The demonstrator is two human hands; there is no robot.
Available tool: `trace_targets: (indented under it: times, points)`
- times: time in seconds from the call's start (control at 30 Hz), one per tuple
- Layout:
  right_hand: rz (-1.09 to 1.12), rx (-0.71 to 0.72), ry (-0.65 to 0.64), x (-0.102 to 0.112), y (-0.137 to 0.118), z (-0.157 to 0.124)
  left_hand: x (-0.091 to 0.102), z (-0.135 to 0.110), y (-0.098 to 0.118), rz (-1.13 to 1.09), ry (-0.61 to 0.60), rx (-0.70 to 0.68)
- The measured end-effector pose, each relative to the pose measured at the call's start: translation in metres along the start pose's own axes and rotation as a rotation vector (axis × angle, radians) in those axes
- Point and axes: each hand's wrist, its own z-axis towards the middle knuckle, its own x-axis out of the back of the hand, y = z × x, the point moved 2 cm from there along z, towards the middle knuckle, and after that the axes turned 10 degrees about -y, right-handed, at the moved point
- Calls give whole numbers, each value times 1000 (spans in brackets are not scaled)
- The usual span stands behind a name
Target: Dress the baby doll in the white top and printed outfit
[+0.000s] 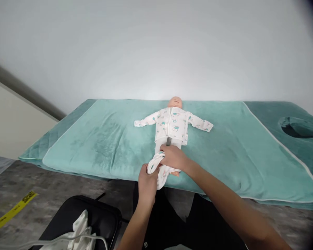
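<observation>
A baby doll (175, 102) lies on its back, arms spread, wearing a white printed jacket (175, 123). White cloth also covers its upper legs, and one bare foot (175, 173) shows near the front edge of the bed. My left hand (147, 182) grips the bunched baby pants (163, 175), white with a small print like the jacket's. Closed on the upper edge of the same cloth is my right hand (173, 157), over the doll's lower legs. The cloth forms a loop between both hands. The doll's other foot is hidden by cloth and fingers.
The doll rests on a padded bed with a teal cover (94, 139), set against a white wall (156, 48). A face hole (293, 131) lies at its right end. Below left stands a black chair (94, 205) with white cloth (80, 231) and a cable (59, 239).
</observation>
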Motion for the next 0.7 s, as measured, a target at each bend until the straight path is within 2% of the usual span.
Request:
trace_targets:
  times: [0.1,0.23,0.37,0.53,0.63,0.7]
  points:
    - [-141,-37,-46,-6,-3,1,4,-6,-6,-52,8,44]
    - [-145,-18,-15,-14,1,4,18,8,-8,211,2,70]
    - [64,63,-17,-14,12,4,23,21,-11,367,-156,-6]
    - [400,187,-56,-8,25,-3,18,23,0,248,-344,-27]
    - [601,302,-93,-6,30,-8,20,30,16,264,-393,-101]
    - [640,323,-118,-4,31,-10,25,42,25,390,-394,-175]
